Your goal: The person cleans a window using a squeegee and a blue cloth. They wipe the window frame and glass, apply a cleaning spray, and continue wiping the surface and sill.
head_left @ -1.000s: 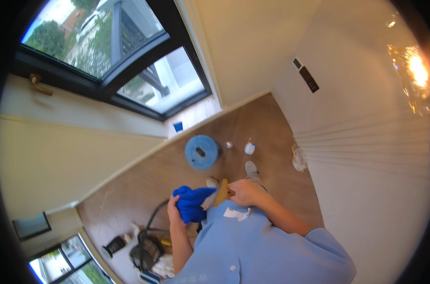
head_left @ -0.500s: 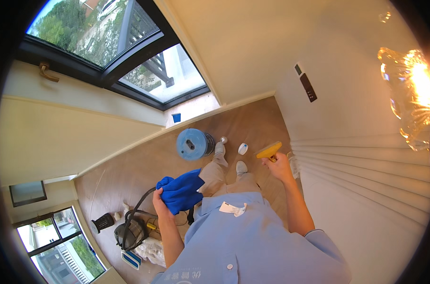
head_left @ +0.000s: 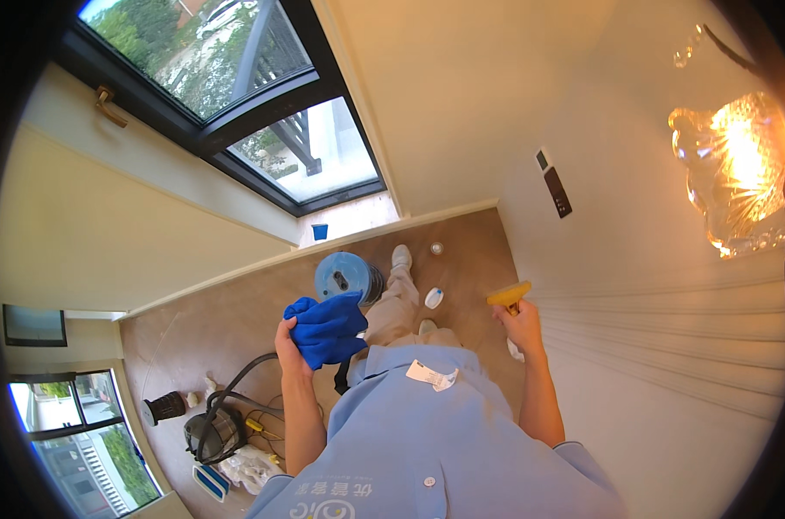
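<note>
Head view, only view. Left hand (head_left: 290, 346) raised at chest height, fingers wrapped tight round a bunched blue cloth (head_left: 327, 327); cloth wadded rather than spread, so kept as a compact pad, clear of any surface for now. Right hand (head_left: 522, 324) out to the right, closed round the handle of a yellow squeegee (head_left: 508, 295), blade end up and just beside the pale ribbed wall panel (head_left: 669, 346); cannot tell whether the blade touches the panel. Tool held high and turned toward the wall, likely to work that surface, with the cloth kept ready in the other hand.

Below, on the brown floor (head_left: 237, 311): blue round bucket (head_left: 347, 277) near the feet, within easy reach; small white bottle (head_left: 433, 297) just beside the leg; a small blue cup (head_left: 320, 231) by the dark-framed window (head_left: 237, 104). Dark vacuum cleaner (head_left: 212, 430) with hose lying lower left, well apart from both hands, parked out of the way. White rags (head_left: 249, 467) next to it. Lit glass wall lamp (head_left: 738, 173) upper right; dark switch plate (head_left: 557, 192) on the wall above the squeegee. Light blue shirt (head_left: 435, 441) fills the lower middle.
</note>
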Action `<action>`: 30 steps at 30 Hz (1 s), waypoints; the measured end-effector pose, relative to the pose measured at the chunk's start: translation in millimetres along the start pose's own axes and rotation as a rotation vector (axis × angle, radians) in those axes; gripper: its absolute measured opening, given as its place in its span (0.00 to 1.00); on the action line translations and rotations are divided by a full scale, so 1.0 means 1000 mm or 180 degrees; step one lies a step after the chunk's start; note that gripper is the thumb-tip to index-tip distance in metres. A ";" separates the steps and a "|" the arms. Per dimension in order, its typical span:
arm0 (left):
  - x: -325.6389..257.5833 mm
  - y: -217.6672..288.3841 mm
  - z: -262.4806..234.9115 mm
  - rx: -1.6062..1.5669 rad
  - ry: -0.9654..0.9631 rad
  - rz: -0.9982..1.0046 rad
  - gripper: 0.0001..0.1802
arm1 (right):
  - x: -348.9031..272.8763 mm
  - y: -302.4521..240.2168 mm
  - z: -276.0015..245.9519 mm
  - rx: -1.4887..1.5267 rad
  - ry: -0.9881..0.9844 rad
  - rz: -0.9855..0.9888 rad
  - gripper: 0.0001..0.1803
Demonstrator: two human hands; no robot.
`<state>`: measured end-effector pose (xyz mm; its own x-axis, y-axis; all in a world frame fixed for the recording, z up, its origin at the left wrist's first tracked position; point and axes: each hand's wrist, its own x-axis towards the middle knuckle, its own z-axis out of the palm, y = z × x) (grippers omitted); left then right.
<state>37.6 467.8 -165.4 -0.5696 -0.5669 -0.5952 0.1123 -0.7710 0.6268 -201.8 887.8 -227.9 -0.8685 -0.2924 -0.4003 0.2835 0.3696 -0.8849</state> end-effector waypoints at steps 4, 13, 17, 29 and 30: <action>-0.007 0.020 0.042 0.0643 -0.0432 0.0160 0.24 | -0.005 -0.032 0.029 -0.0653 -0.0342 -0.0212 0.09; -0.012 0.073 0.109 0.1223 -0.1674 0.0456 0.41 | 0.010 -0.194 0.201 0.0307 -0.2034 -0.0635 0.25; 0.018 0.120 0.092 0.1854 -0.1006 0.1144 0.44 | 0.046 -0.230 0.240 -0.0062 -0.1675 -0.1109 0.18; 0.139 0.308 0.010 0.1635 -0.1920 0.0210 0.23 | 0.124 -0.448 0.473 -0.0916 -0.2985 -0.1112 0.20; 0.153 0.324 0.006 0.1371 -0.1764 0.0097 0.21 | 0.115 -0.469 0.486 -0.0944 -0.2424 -0.1148 0.18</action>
<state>-18.0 133.5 -50.3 -0.9153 -0.2666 -0.3021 -0.1326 -0.5087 0.8507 -236.8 252.3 26.0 -0.3489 -0.9025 -0.2526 -0.1632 0.3240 -0.9319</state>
